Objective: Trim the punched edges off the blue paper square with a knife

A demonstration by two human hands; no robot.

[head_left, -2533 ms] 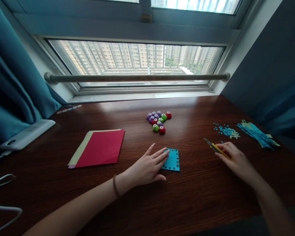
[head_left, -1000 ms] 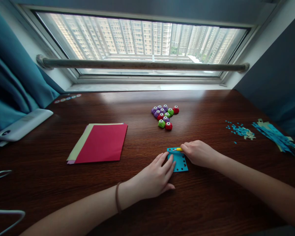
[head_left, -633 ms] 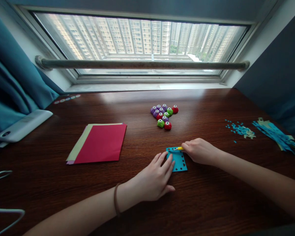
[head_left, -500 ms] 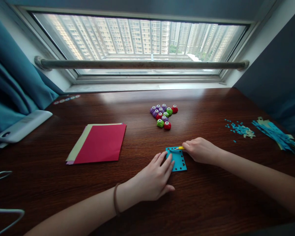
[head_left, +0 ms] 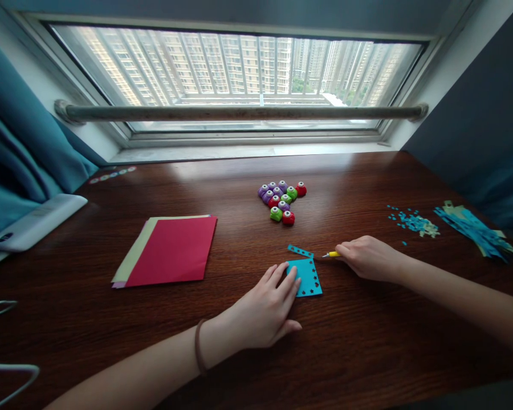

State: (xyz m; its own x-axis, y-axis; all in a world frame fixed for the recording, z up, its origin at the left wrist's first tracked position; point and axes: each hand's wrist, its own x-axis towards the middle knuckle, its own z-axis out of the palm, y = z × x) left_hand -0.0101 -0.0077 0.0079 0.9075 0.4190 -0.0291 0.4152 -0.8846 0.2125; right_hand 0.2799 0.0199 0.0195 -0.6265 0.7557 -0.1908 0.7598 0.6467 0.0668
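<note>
My left hand (head_left: 271,310) lies flat, fingers spread over the left part of a blue paper square (head_left: 306,277). Small star and heart shaped holes run along the square's right and bottom edges. Just above its top edge lies a narrow blue paper strip (head_left: 300,251), cut apart from the square and dotted with holes. To the right of the paper, my right hand (head_left: 365,258) is closed around a yellow craft knife (head_left: 334,254). The knife's thin blade points left, clear of the paper.
Beyond the paper stand several purple, red and green craft punches (head_left: 277,200). Red and pale sheets (head_left: 171,251) are stacked at left, near a white power bank (head_left: 38,221). Blue and cream paper bits (head_left: 414,221) and a heap of strips (head_left: 474,229) lie at right.
The knife in my right hand has moved right, off the paper. The square's top strip has come away and lies tilted above it. My left hand stays on the square.
</note>
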